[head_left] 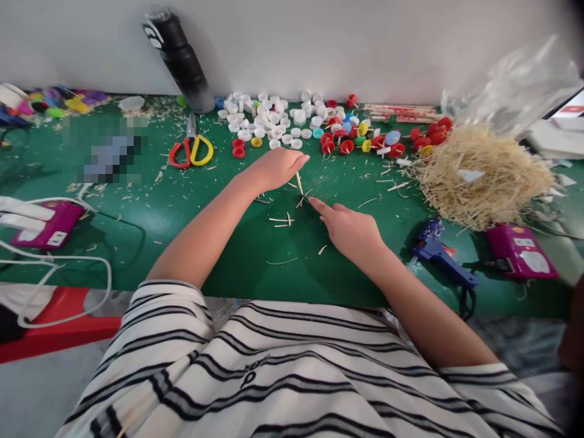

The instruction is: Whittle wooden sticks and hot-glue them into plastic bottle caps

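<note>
My left hand [281, 167] is closed on a thin pale wooden stick [298, 184], which points down toward the green table. At its lower tip lie a few crossed straw strands [302, 199]. My right hand [349, 230] rests low over the table with its index finger stretched toward those strands; the other fingers are curled under. The fingertip is at or very near the strands. Closer to me lies another small group of crossed strands [283, 221]. A single curved strand [281, 262] lies nearer the table's front edge.
Scissors [190, 146], a black bottle [182, 61] and many white bottle caps [274, 121] stand toward the back. Red caps on sticks [347, 146] lie right of them. A straw heap [483, 176], a blue glue gun [442, 252] and a magenta box [522, 250] are at right.
</note>
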Demonstrator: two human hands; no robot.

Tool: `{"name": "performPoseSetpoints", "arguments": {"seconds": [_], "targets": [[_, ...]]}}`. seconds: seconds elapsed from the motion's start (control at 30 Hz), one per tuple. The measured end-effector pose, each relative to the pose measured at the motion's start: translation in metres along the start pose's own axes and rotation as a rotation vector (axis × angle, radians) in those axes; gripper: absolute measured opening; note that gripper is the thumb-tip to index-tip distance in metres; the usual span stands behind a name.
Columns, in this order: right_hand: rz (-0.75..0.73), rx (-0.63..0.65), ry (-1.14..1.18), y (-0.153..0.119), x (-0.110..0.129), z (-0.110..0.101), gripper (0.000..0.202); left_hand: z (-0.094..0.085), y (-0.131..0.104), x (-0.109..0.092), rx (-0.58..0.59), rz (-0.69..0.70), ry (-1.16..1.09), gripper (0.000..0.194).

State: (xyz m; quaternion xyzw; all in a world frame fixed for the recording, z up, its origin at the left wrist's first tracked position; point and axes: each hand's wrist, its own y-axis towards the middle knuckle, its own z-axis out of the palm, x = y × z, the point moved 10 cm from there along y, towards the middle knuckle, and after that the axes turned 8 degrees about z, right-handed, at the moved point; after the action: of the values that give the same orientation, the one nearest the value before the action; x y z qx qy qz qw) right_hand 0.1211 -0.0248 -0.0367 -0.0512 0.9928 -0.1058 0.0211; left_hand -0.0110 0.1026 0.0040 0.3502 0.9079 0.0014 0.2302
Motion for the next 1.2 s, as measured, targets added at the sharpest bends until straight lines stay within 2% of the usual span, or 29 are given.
{"name": "performPoseSetpoints", "arguments": {"seconds": [0.17, 0.3, 0.43, 0.53, 0.77, 1.0, 1.2], "targets": [[0.013, -0.051, -0.006, 0.003, -0.002, -0.01, 0.059, 0.001, 0.002, -0.02, 0.03, 0.08, 0.011, 0.041], [0.009, -0.113, -0.011, 0.008, 0.0, -0.023, 0.058, 0.001, 0.0, -0.025, 0.077, 0.071, 0.024, 0.037], [-0.003, -0.097, 0.056, 0.011, 0.0, -0.025, 0.058, 0.002, 0.001, -0.028, 0.095, 0.071, 0.019, 0.035], [-0.009, -0.055, 0.083, 0.01, -0.001, -0.018, 0.06, 0.002, 0.001, -0.027, 0.084, 0.075, 0.019, 0.035], [-0.027, -0.019, 0.036, 0.005, -0.001, -0.005, 0.058, -0.003, -0.006, -0.006, 0.057, -0.006, 0.013, 0.038], [0.015, -0.093, 0.043, 0.006, -0.003, -0.024, 0.058, 0.002, -0.003, -0.023, 0.06, 0.068, -0.026, 0.034], [-0.006, -0.068, 0.078, 0.009, -0.001, -0.021, 0.059, 0.003, -0.002, -0.029, 0.07, 0.074, -0.007, 0.032]]}}
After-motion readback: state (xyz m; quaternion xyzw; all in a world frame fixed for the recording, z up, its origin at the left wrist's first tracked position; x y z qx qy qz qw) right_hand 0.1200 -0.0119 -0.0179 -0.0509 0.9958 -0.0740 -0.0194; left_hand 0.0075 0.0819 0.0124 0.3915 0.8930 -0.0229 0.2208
